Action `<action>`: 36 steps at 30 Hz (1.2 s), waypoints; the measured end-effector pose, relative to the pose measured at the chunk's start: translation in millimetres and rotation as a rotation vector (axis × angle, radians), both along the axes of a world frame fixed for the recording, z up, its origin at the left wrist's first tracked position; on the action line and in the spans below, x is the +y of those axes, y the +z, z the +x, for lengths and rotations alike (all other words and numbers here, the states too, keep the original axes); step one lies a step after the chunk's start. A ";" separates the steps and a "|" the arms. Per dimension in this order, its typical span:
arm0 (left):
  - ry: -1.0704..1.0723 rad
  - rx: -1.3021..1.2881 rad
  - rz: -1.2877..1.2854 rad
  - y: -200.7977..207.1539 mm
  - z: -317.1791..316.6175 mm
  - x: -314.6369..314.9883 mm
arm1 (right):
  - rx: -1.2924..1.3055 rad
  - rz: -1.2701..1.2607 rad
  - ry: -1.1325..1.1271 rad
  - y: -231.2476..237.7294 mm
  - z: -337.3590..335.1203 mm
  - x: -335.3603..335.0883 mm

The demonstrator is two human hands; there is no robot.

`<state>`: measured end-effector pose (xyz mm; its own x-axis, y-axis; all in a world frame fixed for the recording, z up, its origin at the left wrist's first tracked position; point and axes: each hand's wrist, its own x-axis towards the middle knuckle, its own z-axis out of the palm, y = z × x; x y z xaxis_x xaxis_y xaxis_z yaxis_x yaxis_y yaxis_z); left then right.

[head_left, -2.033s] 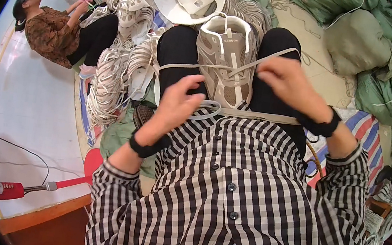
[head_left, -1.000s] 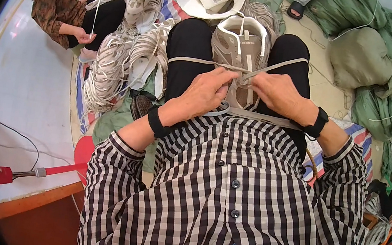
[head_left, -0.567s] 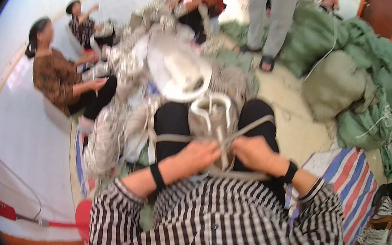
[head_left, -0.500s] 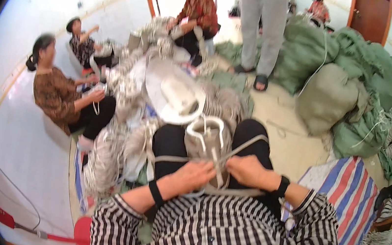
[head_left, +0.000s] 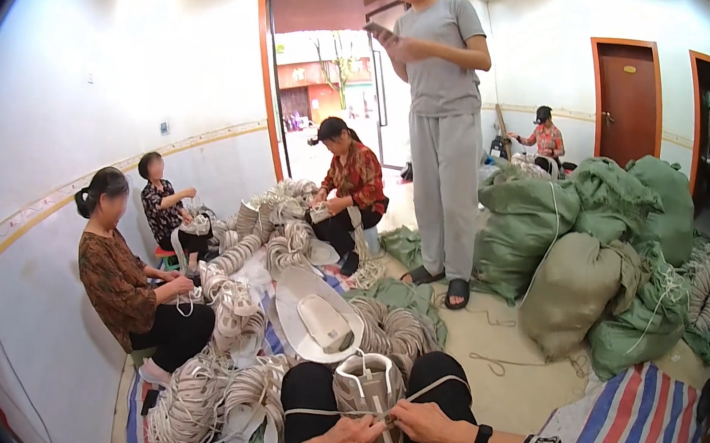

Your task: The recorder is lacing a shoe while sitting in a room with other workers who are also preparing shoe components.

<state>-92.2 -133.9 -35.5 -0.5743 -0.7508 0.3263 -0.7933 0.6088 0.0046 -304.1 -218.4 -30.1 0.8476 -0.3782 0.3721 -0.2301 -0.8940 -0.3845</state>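
Note:
A beige and white shoe upper stands between my knees, its opening facing up. Flat beige laces run out from it to both sides, one lace over my left thigh and another lace over my right knee. My left hand is closed on a lace at the front of the upper, fingers pinched. Close beside it, my right hand also pinches a lace, its fingertips almost meeting the left ones. The exact pinch points are too small to make out.
Stacked beige shoe uppers lie at my left. A white scoop-shaped piece lies ahead of my knees. Green sacks and a striped sheet are on the right. A standing person holds a phone; several seated people work around the room.
The view has tilted upward, so my hands and the upper sit lower in the picture. My fingertips have come closer together. Both hands still hold the laces.

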 end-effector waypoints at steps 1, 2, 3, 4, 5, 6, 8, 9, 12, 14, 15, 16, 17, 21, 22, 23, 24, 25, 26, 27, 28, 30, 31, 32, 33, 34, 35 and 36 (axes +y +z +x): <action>-0.007 0.021 -0.076 -2.0 -2.6 2.1 | 0.074 0.020 -0.044 -0.3 -0.5 0.3; 0.033 0.122 -0.124 -4.2 -5.6 4.5 | 0.039 -0.004 -0.024 -1.1 -0.5 0.8; 0.072 0.226 -0.168 -5.6 -8.5 5.3 | 0.014 0.016 -0.014 -1.9 -0.9 0.9; 0.142 0.261 -0.151 -7.1 -11.6 7.9 | 0.027 0.062 -0.025 -2.8 -1.5 1.3; 0.142 0.266 -0.150 -7.2 -13.3 9.0 | -0.003 0.041 -0.006 -3.7 -1.8 1.5; 0.205 0.230 -0.071 -7.0 -14.5 10.3 | 0.015 0.029 -0.003 -4.6 -1.9 2.0; 0.263 0.203 0.003 -4.9 -14.5 12.4 | 0.041 0.012 -0.003 -6.3 -2.0 2.5; 0.238 0.219 0.054 -3.3 -13.0 13.3 | 0.034 0.019 0.010 -7.1 -1.7 2.6; 0.199 0.280 0.126 -1.7 -9.3 17.3 | -0.002 0.028 0.027 -9.1 -0.5 2.5; 0.183 0.318 0.146 -3.4 -7.7 17.4 | -0.038 0.030 0.032 -10.0 0.2 2.2; 0.195 0.364 0.146 -5.2 -7.2 16.8 | -0.026 0.032 0.036 -10.3 0.3 2.0; 0.207 0.411 0.145 -7.1 -6.1 14.7 | 0.018 0.052 0.026 -10.6 -0.1 2.0; 0.201 0.412 0.142 -8.9 -4.4 11.9 | -0.013 0.029 0.036 -10.8 -0.7 2.1; 0.279 0.545 0.455 -12.7 9.7 -0.5 | 0.050 0.019 0.040 -10.3 -4.0 3.5; 0.277 0.584 0.502 -13.2 12.7 -3.4 | 0.048 0.023 0.051 -10.2 -4.7 3.8; 0.275 0.621 0.551 -13.3 15.1 -5.9 | 0.048 0.021 0.042 -10.2 -5.2 3.7; 0.263 0.615 0.586 -13.0 18.9 -6.7 | 0.067 0.035 0.045 -10.5 -5.3 3.5; 0.255 0.613 0.588 -12.6 20.7 -7.5 | 0.111 0.065 0.044 -11.1 -5.5 3.1; 0.260 0.730 0.721 -12.0 22.0 -8.2 | 0.123 0.092 0.037 -11.9 -5.3 2.4; 0.265 0.848 0.853 -11.0 22.9 -8.1 | 0.102 0.072 0.037 -12.9 -5.1 1.8; 0.250 0.853 0.868 -10.0 22.2 -8.9 | 0.113 0.065 0.043 -14.1 -5.0 0.8; 0.229 0.764 0.830 -6.8 21.1 -8.6 | 0.128 0.053 0.047 -16.4 -5.3 -0.6; 0.212 0.673 0.793 -4.8 20.8 -8.6 | 0.106 0.062 0.055 -17.3 -5.5 -1.2; 0.205 0.675 0.793 -3.3 19.4 -7.3 | 0.113 0.091 0.053 -17.9 -6.3 -1.3; 0.165 0.577 0.634 -2.0 18.2 -6.0 | 0.088 0.069 0.055 -18.0 -7.0 -1.4; 0.125 0.480 0.476 -0.8 17.5 -5.1 | 0.083 0.056 0.057 -17.8 -7.6 -0.9; 0.119 0.481 0.477 0.2 17.1 -4.4 | 0.104 0.063 0.048 -17.0 -8.1 -0.1; 0.138 0.455 0.485 0.9 17.0 -4.2 | 0.079 0.044 0.054 -15.8 -8.6 0.9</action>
<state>-75.2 -138.1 -34.6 -0.3481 -0.9296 0.1211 -0.7178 0.3473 0.6034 -312.7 -217.6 -46.0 0.8933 -0.3460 0.2869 -0.2137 -0.8885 -0.4062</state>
